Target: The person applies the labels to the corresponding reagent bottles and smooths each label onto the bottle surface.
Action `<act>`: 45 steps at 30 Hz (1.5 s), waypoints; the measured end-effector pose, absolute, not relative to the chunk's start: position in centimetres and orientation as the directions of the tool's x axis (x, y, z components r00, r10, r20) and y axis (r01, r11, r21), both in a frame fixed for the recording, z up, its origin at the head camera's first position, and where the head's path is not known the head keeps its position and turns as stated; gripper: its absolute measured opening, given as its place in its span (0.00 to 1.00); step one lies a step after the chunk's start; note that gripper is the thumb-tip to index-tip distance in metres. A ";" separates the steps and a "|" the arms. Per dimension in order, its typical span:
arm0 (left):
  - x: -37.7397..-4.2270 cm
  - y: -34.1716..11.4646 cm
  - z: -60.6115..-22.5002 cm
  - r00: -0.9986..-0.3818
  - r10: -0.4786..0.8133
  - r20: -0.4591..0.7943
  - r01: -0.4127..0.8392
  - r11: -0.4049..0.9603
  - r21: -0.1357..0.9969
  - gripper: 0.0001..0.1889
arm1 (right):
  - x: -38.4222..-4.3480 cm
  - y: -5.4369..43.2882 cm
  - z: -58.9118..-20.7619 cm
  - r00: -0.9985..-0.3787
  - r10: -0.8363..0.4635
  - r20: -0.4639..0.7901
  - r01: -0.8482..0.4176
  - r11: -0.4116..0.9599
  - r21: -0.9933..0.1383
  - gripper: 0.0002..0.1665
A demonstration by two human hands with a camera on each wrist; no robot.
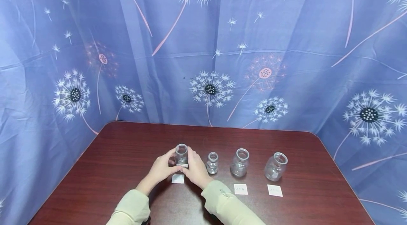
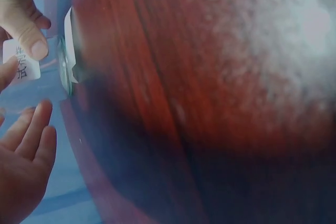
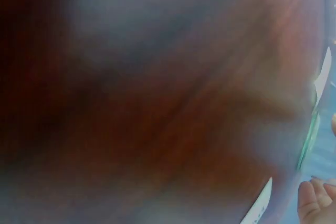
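Both hands clasp a clear glass jar (image 1: 181,151) standing left of the other glassware. My left hand (image 1: 163,167) is at its left side, thumb in front and fingers toward the back. From the right, my right hand (image 1: 196,169) grips it, and its thumb presses on a white label (image 2: 25,66) with Chinese characters on the jar's front. In the left wrist view the left thumb tip is also at the label's edge. A white card (image 1: 177,178) lies on the table just before the jar. The right wrist view is blurred, with only fingers (image 3: 310,203) at its edge.
To the right stand a small glass bottle (image 1: 212,164), a larger jar (image 1: 239,164) and a tilted-looking round jar (image 1: 275,167). Two white cards with faint writing, a left one (image 1: 240,189) and a right one (image 1: 275,190), lie before the larger jars. A blue dandelion curtain (image 1: 178,87) surrounds the dark-red table (image 1: 127,147).
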State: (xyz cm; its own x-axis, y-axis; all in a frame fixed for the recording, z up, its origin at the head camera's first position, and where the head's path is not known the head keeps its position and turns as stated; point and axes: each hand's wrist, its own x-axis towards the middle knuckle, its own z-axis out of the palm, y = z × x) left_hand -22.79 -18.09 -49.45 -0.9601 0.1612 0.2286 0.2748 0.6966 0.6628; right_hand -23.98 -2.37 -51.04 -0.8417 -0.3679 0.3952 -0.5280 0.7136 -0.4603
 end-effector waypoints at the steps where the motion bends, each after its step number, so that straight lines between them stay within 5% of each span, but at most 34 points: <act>1: -22.8 -18.0 -49.4 -0.961 0.149 0.231 0.266 0.713 0.648 0.36 | -24.0 -2.3 -51.0 -0.841 -0.371 0.394 -0.529 0.716 -0.455 0.47; 10: -22.5 -17.8 -48.8 -0.961 0.130 0.243 0.244 0.813 0.529 0.36 | -24.0 -1.3 -50.0 -0.833 -0.422 0.358 -0.551 0.686 -0.475 0.41; 21: -22.9 -19.1 -48.7 -0.916 0.236 0.324 0.357 0.848 0.392 0.34 | -24.2 -0.5 -48.8 -0.789 -0.530 0.310 -0.613 0.645 -0.457 0.31; 29: -22.9 -19.0 -48.7 -0.895 0.242 0.376 0.385 0.845 0.372 0.33 | -24.3 -0.1 -48.4 -0.762 -0.557 0.330 -0.647 0.632 -0.426 0.29; 45: -23.2 -19.4 -48.9 -0.856 0.359 0.372 0.442 0.881 0.169 0.36 | -24.5 -0.4 -49.0 -0.761 -0.567 0.315 -0.647 0.698 -0.306 0.37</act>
